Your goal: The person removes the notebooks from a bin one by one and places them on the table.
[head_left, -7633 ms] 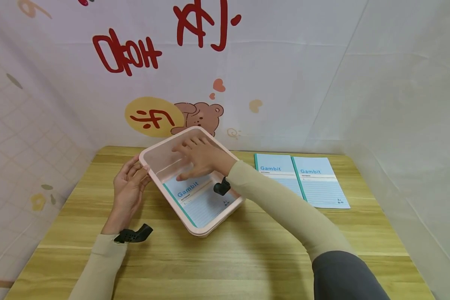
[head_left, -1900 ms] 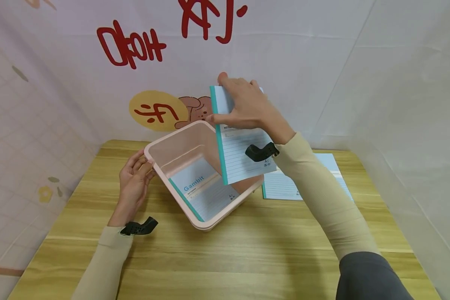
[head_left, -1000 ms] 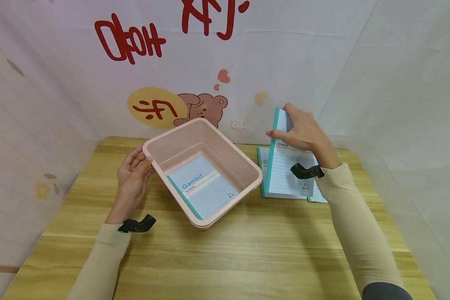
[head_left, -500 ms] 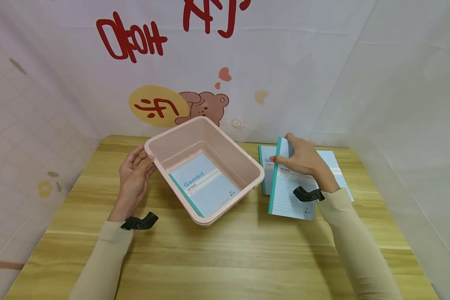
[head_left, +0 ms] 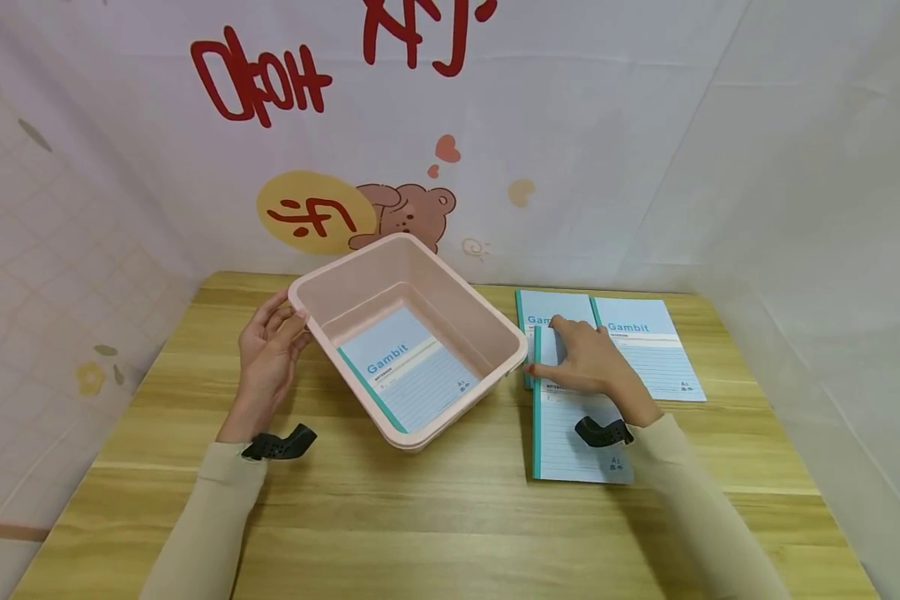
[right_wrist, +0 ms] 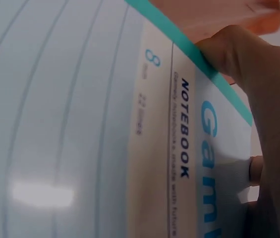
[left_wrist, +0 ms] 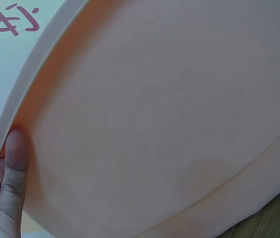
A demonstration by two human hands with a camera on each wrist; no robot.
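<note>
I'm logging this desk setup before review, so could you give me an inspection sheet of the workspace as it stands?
Surface: wooden table, light grain, no spills seen.
Job's things: pink tub tilted, one notebook inside; front notebook flat on the table, overlapping the left of two back notebooks.
Clutter: nothing seen.
Grippers: left hand holds the tub's rim; right hand rests on the front notebook's top, thumb at its spine.
Cables: nothing seen; a black wrist camera on each arm.
Surroundings: pale cloth backdrop with red lettering and a bear cartoon.
</note>
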